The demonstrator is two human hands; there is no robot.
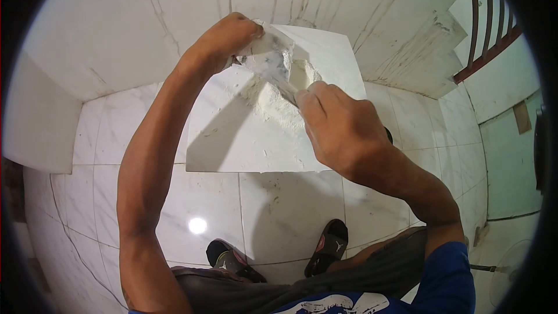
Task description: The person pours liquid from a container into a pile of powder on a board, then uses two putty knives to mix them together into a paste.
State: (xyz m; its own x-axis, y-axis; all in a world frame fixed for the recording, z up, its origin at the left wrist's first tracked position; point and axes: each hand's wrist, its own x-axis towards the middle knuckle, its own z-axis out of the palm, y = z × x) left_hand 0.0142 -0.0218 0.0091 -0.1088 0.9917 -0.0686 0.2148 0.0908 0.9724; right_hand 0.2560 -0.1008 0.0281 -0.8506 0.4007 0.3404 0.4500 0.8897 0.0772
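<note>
Head view only. Logos: white leaping-figure mark on each of the two black sandals (328, 245), near the bottom of the frame on the marble floor (279, 209). White print on the blue shirt (349, 303) at the bottom edge, not legible.

Surroundings: white square slab (232, 139) lies on the floor, its far edge toward the white staircase (418, 40); railing (488, 29) top right. White wall block (40, 116) at the left. Bright light reflection on the floor tile just left of the left sandal. Fan (511, 270), partly cut off, at the bottom right edge. Both forearms cross over the slab's near half and hide part of it.

Work items: pile of white powder (273, 96) sits on the slab, toward its far right corner. Left hand (229, 38) is over the slab's far edge, clenched on a powder-smeared flat tool (270, 49); exact type is hard to tell under the coating. Right hand (331, 125) is over the slab's right edge, fist closed around a narrow blade (283, 81); handle is hidden inside the fist. Blade runs up and left from the right hand, over the pile, and its tip meets the tool in the left hand. Both tools are caked in white. Pile lies directly under the blade, between the two hands.
</note>
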